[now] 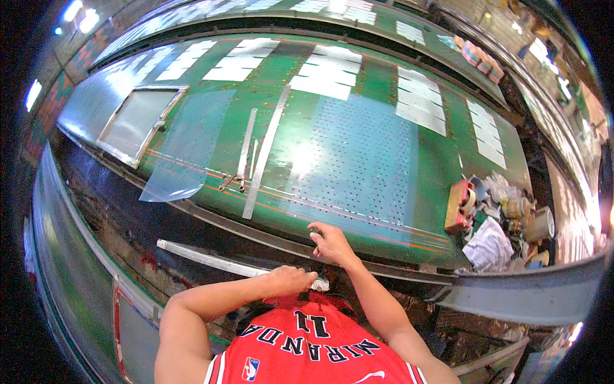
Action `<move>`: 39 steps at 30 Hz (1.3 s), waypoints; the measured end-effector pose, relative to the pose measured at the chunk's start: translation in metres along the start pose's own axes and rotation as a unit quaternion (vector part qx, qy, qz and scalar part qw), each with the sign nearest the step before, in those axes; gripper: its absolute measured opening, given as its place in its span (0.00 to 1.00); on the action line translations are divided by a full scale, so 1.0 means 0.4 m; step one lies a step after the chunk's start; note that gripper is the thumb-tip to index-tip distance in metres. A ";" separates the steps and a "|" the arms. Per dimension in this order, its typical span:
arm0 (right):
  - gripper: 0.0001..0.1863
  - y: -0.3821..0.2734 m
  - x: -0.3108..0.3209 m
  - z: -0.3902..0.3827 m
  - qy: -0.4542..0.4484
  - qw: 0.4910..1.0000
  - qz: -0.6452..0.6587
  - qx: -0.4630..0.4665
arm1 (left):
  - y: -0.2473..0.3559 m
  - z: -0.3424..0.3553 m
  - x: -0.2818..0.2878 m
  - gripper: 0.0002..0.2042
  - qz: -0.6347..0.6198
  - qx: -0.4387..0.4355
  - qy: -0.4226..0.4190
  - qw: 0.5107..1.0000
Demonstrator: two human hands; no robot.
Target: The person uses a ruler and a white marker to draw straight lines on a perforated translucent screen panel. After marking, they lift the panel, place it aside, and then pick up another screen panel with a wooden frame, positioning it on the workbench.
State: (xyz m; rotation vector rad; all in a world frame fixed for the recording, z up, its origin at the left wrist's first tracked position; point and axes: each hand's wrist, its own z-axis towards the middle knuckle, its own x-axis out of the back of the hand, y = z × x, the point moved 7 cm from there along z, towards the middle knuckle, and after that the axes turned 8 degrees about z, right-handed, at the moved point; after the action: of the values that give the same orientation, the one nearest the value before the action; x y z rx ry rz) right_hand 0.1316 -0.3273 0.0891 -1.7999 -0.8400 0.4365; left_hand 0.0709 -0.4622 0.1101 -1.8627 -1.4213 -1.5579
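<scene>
My left hand (289, 282) is closed round the right end of a long whitish bar (211, 258), just in front of my red jersey. The bar runs off to the left below the table's front edge; I cannot tell if it is part of something larger. Over the near edge of the green table (268, 225), my right hand (330, 246) has its fingers curled in, with a small dark thing (317, 231) that I cannot make out between thumb and finger. Beyond it, a bluish translucent sheet (358, 163) patterned with small dark dots lies flat on the table.
A long metal straightedge (266, 153), a shorter ruler (247, 142) and scissors (231, 182) lie left of the dotted sheet. A clear sheet (176, 180) overhangs the edge near a framed screen (137, 121). Tape rolls in a red holder (456, 205) and clutter stand at right.
</scene>
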 end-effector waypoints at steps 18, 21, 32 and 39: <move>0.19 -0.180 -0.298 0.535 0.181 0.908 -0.285 0.249 | -0.280 -0.236 0.030 0.13 -0.047 0.012 -0.036 0.998; 0.18 -0.219 -0.393 0.564 0.117 0.879 -0.326 0.328 | -0.348 -0.271 0.027 0.13 -0.039 0.003 -0.054 0.998; 0.10 -0.222 -0.623 0.685 -0.027 0.804 -0.497 0.325 | -0.466 -0.357 0.002 0.14 -0.048 -0.003 -0.122 0.991; 0.10 -0.223 -0.680 0.707 -0.026 0.741 -0.562 0.366 | -0.470 -0.372 -0.013 0.20 -0.053 -0.002 -0.122 0.991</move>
State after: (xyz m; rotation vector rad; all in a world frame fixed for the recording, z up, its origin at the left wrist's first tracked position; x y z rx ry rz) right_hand -0.2673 -0.3178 0.0378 -0.3561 -1.3720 -0.0263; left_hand -0.1664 -0.4929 0.0953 -2.0705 -1.6452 -1.4171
